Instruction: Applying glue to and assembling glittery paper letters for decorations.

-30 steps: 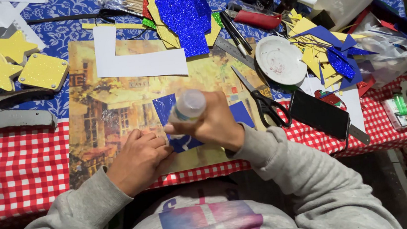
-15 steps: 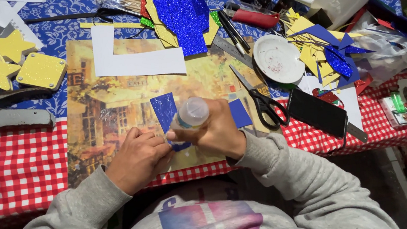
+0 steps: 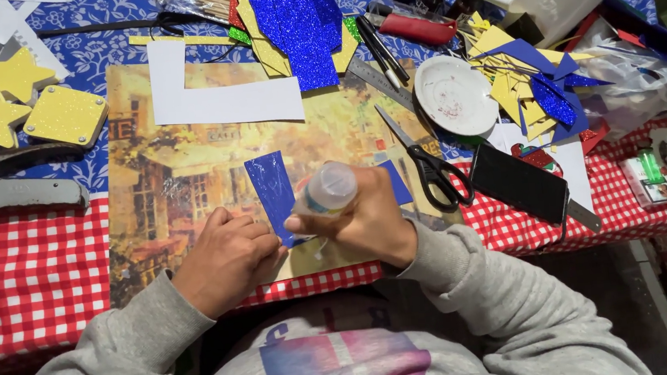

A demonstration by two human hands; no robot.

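right hand (image 3: 369, 221): wrapped around a small clear glue bottle (image 3: 324, 192), tipped over, centre of frame
left hand (image 3: 230, 254): loosely curled, fingertips pinning down the blue strip (image 3: 273, 195)
blue strip: flat on the yellowish picture mat (image 3: 170, 187), right under the bottle
nearby: scissors (image 3: 428, 166) just right, white plate (image 3: 453, 94) upper right

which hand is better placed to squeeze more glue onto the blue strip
Right. The right hand already grips the clear plastic glue bottle, tipped toward the shiny blue foam strip. The left hand rests at the strip's lower end, seemingly steadying it.
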